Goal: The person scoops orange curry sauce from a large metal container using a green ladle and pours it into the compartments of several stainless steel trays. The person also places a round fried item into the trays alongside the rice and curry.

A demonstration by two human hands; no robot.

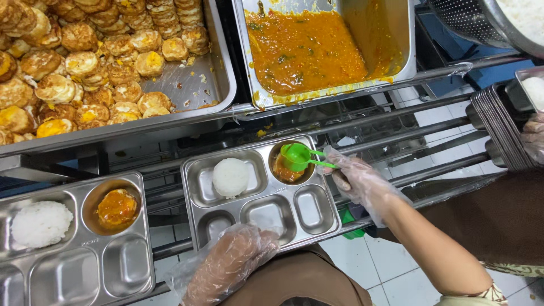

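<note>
Here the right hand (358, 180) grips a green ladle (298, 156) over the tray (323, 224); left hand (229, 265) open at its near edge

Bright even overhead light, soft glare on steel, sharp focus

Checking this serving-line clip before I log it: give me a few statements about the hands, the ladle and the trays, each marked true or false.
1. The right hand holds a green ladle over the round well of the middle tray. True.
2. The left hand is bare. False: it wears a clear plastic glove and rests at that tray's near edge.
3. The middle tray has a rice mound. True.
4. The big pan of orange curry is full to the brim. False: part of its bottom shows.
</note>
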